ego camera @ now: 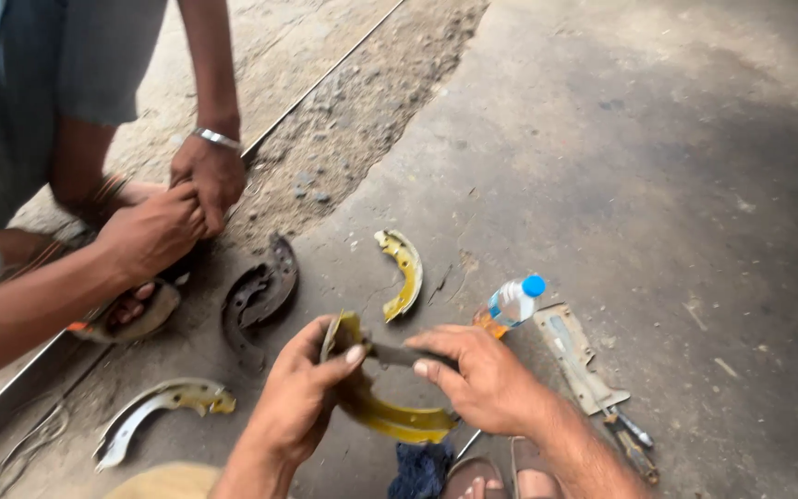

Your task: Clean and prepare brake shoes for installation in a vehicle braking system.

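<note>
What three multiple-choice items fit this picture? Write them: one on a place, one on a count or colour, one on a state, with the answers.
1. Where does the small plastic bottle lie?
A. On the concrete floor, beside the right hand
B. In the other person's hands
C. On top of the dark brake shoes

2. What colour is the bottle's cap?
A. Red
B. Blue
C. Black

3. How is the yellow brake shoe in front of the camera held?
A. It lies on the floor, untouched
B. The left hand grips it while the right hand puts a dark tool to it
C. The other person holds it

Answers: 1 A, the bottle lies on the concrete just past the right hand. 2 B, the cap shows bright blue. 3 B, the left fingers wrap the shoe's upper end and the right hand holds the tool against it.
</note>
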